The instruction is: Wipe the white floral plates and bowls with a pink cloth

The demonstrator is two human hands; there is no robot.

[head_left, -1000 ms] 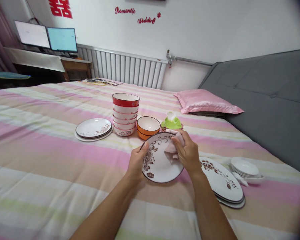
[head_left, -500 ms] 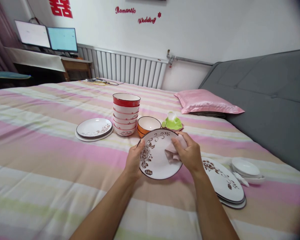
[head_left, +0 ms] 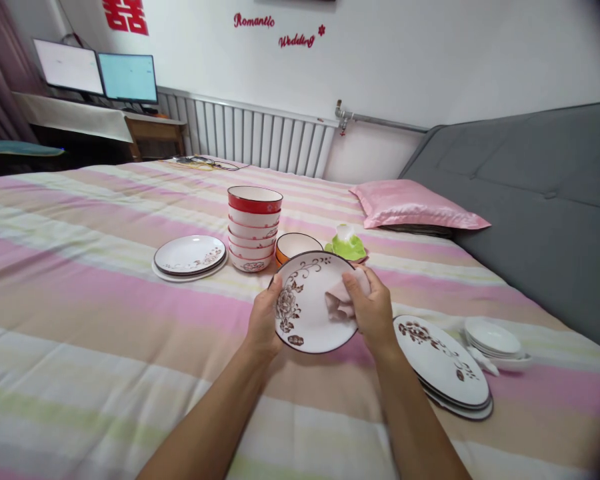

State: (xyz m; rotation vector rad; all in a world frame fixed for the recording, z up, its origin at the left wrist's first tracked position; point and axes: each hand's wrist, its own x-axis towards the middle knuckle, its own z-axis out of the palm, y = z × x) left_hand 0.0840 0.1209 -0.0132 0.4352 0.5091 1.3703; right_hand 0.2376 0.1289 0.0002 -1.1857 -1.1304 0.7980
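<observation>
A round white plate (head_left: 313,327) with a dark rim and brown flower pattern is held up, tilted toward me, above the bed. My left hand (head_left: 265,317) grips its left edge, thumb on the face. My right hand (head_left: 375,307) is closed on a pale pink cloth (head_left: 340,300) at the plate's right edge, the thumb pressing the cloth against the face. Behind the plate, partly covered by it, stand orange bowls (head_left: 299,245). Oval plates (head_left: 443,363) with the same brown pattern lie stacked beside my right forearm.
A tall stack of red-and-white bowls (head_left: 254,230) stands beyond the plate. Left of it lie stacked plates (head_left: 190,255). A green leaf-shaped dish (head_left: 349,245) is behind the orange bowls. Small white dishes (head_left: 493,335) and a pink pillow (head_left: 415,203) are on the right.
Both hands and the plate have shifted slightly left and up. The right hand with the cloth stays at the plate's right side.
</observation>
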